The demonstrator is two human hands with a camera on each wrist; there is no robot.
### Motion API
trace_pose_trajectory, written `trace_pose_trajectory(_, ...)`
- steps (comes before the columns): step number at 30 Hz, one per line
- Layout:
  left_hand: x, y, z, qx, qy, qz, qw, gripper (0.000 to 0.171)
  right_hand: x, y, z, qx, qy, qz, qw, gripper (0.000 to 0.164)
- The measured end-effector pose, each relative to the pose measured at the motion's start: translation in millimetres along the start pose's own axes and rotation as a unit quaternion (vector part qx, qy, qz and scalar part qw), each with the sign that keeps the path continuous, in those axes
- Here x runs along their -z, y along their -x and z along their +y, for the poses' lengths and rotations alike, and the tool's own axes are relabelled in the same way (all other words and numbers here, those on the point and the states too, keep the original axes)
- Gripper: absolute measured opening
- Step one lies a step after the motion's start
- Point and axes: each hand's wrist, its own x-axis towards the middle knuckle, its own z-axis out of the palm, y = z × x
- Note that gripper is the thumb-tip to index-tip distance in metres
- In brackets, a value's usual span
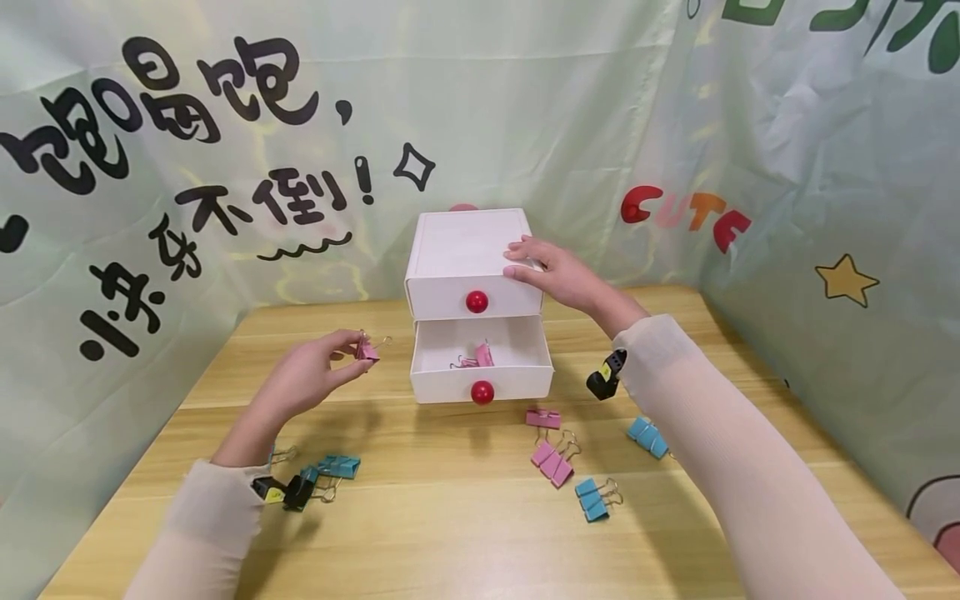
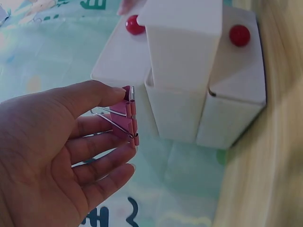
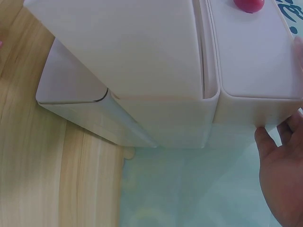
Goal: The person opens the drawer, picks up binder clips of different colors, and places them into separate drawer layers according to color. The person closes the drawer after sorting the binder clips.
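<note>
In the head view a white drawer box [image 1: 468,242] stands at the table's back, with one drawer [image 1: 450,385] pulled out below the top one. Pink binder clips [image 1: 483,356] lie inside that drawer. To its left, my left hand [image 1: 303,379] pinches a pink binder clip [image 2: 124,116] between thumb and fingers, its wire handles spread. My right hand [image 1: 562,275] rests on the box's upper right corner, fingers over the top and thumb lower on the side. The wrist views show another closed drawer [image 2: 241,66] under the pulled-out one.
On the table [image 1: 435,517], pink clips [image 1: 552,462] lie in front of the drawer to the right. Blue clips [image 1: 592,500] are near them, another blue clip [image 1: 648,437] beside my right forearm. More blue clips [image 1: 339,467] sit by my left wrist. A printed cloth [image 1: 480,125] hangs behind.
</note>
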Motion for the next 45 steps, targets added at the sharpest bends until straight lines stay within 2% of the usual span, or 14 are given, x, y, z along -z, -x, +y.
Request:
trace_pose_trajectory(11, -6.5, -19.3, 26.6, -0.029, 0.036, -0.006, 0.9989, 0.03, -3.0, 0.8, -0.5, -0.004, -0.006, -0.007, 1.0, 0.062)
trace_pose_trajectory(17, -7.3, -32.5, 38.7, -0.034, 0.044, -0.008, 0.9984, 0.031, -1.1, -0.9, 0.6, -0.009, 0.0, -0.003, 1.0, 0.064)
trace_pose_trajectory(30, -23.9, -56.9, 50.2, -0.048, 0.064, -0.021, 0.9966, 0.032, -0.7, -1.4, -2.6, -0.016, 0.001, -0.008, 1.0, 0.064)
trace_pose_trajectory(39, -37.2, -69.1, 58.4, -0.049, 0.046, -0.036, 0.9971, 0.032, -0.2, -1.1, -2.1, -0.016, -0.002, -0.007, 1.0, 0.062)
trace_pose_trajectory(45, -45.1, -73.7, 66.2, -0.065, 0.008, -0.042, 0.997, 0.031, 0.1, -1.3, -2.9, -0.014, 0.0, -0.007, 1.0, 0.062)
